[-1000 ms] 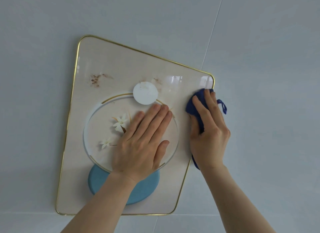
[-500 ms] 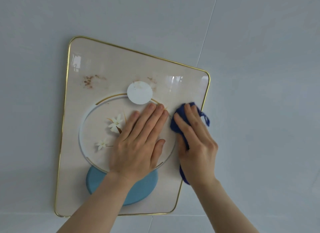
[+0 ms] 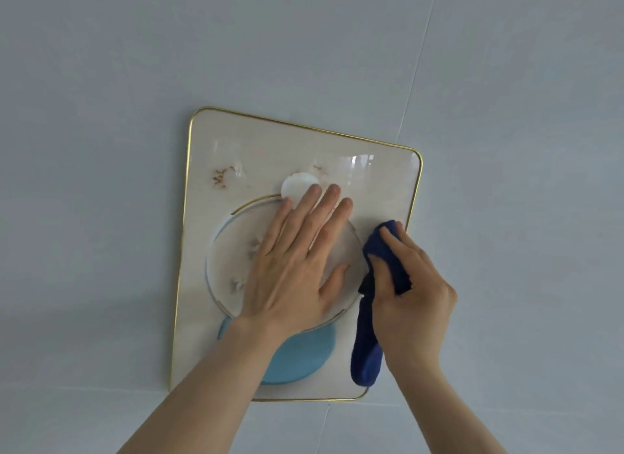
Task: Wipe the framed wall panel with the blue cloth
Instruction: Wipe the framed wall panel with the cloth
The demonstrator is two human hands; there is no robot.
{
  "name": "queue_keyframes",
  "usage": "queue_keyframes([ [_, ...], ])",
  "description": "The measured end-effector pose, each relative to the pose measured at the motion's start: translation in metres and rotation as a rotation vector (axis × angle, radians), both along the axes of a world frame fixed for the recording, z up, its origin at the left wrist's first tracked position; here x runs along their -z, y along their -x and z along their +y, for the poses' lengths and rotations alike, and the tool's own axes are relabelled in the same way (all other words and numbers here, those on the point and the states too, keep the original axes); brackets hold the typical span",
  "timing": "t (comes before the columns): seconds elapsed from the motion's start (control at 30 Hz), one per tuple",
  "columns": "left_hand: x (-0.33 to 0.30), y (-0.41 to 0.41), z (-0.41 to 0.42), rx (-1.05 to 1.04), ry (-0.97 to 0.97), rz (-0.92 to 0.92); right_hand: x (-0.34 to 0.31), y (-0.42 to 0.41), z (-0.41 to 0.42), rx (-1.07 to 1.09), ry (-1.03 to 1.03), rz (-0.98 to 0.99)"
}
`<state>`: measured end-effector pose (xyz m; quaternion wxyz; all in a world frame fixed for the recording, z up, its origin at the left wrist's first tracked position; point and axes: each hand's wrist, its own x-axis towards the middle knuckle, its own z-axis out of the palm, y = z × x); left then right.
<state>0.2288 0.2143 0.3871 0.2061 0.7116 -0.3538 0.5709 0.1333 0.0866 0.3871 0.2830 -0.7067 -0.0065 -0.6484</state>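
Note:
The framed wall panel (image 3: 270, 149) hangs on the wall, glossy cream with a thin gold frame, a pale ring, a white disc and a light blue disc. My left hand (image 3: 297, 261) lies flat on the ring, fingers spread, holding nothing. My right hand (image 3: 412, 301) presses the dark blue cloth (image 3: 366, 349) against the panel's right side, close to the gold edge. One end of the cloth sticks out above my fingers, the other hangs down below my palm.
Pale grey wall tiles (image 3: 506, 115) surround the panel, with thin joint lines running up to the right and along the bottom. Small brown speckles (image 3: 221, 176) mark the panel's upper left.
My right hand has slid the cloth down the panel's right side from the top right corner. My left hand stays flat on the ring. The camera view has shifted, so the panel sits lower.

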Motion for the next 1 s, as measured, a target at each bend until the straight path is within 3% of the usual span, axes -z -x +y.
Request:
queue_keyframes([
  [0.13,-0.032,-0.012,0.03,-0.043,0.08,0.06,-0.032,-0.014,0.021,0.026,0.202,-0.044],
  [0.33,-0.046,-0.03,0.045,-0.124,-0.007,0.112,-0.05,-0.048,0.015,0.1,0.456,-0.006],
  [0.6,-0.048,-0.033,0.046,-0.15,0.062,0.029,-0.067,-0.068,0.038,0.046,0.615,-0.016],
  [0.8,-0.048,-0.034,0.044,-0.034,0.159,0.016,-0.068,-0.069,0.054,-0.048,0.561,-0.027],
  [1.0,-0.048,-0.036,0.047,-0.075,0.121,0.029,-0.063,-0.072,0.054,0.06,0.662,-0.018],
])
